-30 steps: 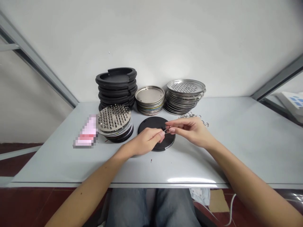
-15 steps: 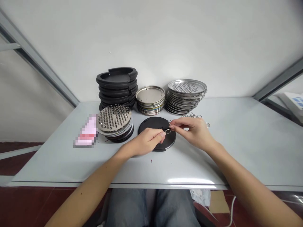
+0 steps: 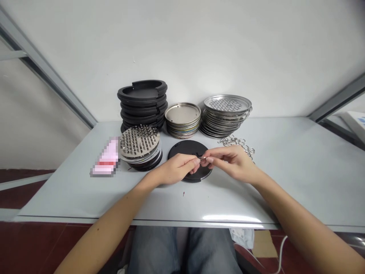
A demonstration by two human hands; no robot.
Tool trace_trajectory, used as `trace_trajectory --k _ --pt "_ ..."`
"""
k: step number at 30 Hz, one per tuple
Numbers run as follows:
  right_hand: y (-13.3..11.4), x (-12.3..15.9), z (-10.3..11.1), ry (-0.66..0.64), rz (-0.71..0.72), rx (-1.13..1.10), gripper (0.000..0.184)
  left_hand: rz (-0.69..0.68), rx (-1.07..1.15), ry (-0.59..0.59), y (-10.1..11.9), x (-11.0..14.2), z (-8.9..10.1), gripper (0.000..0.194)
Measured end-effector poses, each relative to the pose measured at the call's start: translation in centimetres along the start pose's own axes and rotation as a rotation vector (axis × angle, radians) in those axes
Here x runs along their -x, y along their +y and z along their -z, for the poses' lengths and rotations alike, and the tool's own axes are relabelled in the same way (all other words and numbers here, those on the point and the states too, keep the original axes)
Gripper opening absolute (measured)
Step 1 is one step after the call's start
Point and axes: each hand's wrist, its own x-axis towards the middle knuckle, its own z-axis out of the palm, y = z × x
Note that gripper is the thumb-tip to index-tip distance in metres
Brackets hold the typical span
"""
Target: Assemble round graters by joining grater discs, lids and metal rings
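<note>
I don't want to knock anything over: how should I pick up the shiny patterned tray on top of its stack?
Take the tray by its raised rim, probably from the right: that edge leans out past the base of its stack, while the plain discs crowd its left.

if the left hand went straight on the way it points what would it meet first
Probably the right hand, just ahead of the left hand at the small metal piece between them. The black disc looks lower, though depth is unclear.
</note>
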Motion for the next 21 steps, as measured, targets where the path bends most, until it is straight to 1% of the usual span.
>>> trace_trajectory --k 3,5,9,12,15,21 --pt "0.1 0.0 0.0 -0.013 0.034 0.03 0.018 0.01 0.026 -0.012 -0.1 -0.1 0.1 0.035" --pt "0.4 0.0 -0.1 0.012 0.068 0.101 0.017 0.024 0.035 -0.02 -0.1 -0.1 0.2 0.037" --pt "0.9 -0.1 -0.2 0.205 0.202 0.293 0.013 0.036 0.054 -0.023 -0.1 -0.2 0.2 0.037" --pt "1.1 -0.1 -0.4 0.294 0.249 0.338 0.012 0.036 0.062 -0.021 -0.1 -0.2 0.1 0.036" --pt "1.1 0.0 -0.5 0.301 0.251 0.348 0.012 0.036 0.074 -0.02 -0.1 -0.2 0.1 0.035" --pt "1.1 0.1 -0.4 0.22 0.276 0.33 0.02 0.039 0.077 -0.023 -0.1 -0.2 0.0 0.035"
